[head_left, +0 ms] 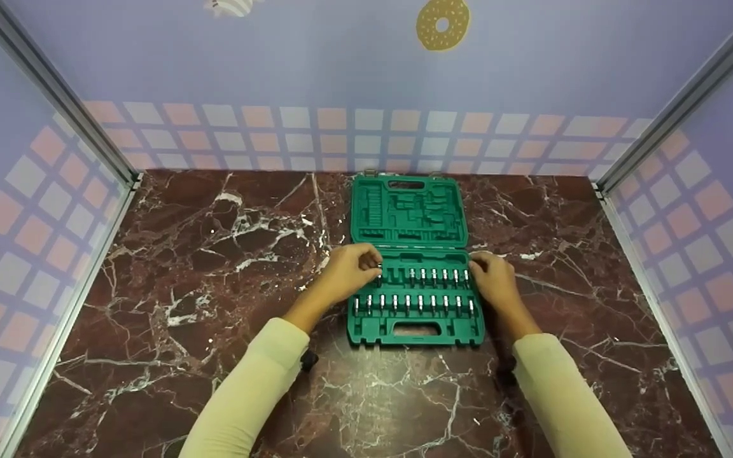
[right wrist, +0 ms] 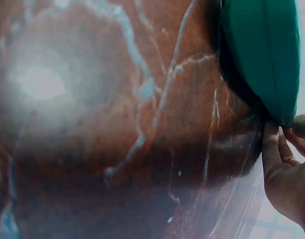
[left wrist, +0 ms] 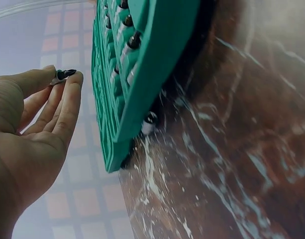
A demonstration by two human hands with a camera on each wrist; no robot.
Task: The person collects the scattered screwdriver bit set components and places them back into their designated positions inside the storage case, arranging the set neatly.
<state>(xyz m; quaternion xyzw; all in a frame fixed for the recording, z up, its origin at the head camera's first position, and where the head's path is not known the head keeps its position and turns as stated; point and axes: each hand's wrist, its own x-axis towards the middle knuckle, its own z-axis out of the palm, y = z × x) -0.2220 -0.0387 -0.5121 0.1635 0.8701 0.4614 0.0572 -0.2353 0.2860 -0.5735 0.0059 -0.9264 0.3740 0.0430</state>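
Note:
A green plastic tool case (head_left: 416,254) lies unfolded on the table, its lid half toward the back. Two rows of silver bit sockets (head_left: 433,304) stand in the near half. Between thumb and fingertips my left hand (head_left: 349,270) pinches a screwdriver bit socket (left wrist: 59,76) over the case's left side; the dark cross tip points away from the palm in the left wrist view. My right hand (head_left: 495,280) grips the case's right edge, fingers low against its side and thumb at the rim.
A loose bit socket (left wrist: 150,123) lies on the marbled tabletop (head_left: 214,356) beside the case in the left wrist view. Empty slots (head_left: 396,275) show at the left of the upper row. A patterned wall (head_left: 366,76) rises behind the table, with side panels left and right.

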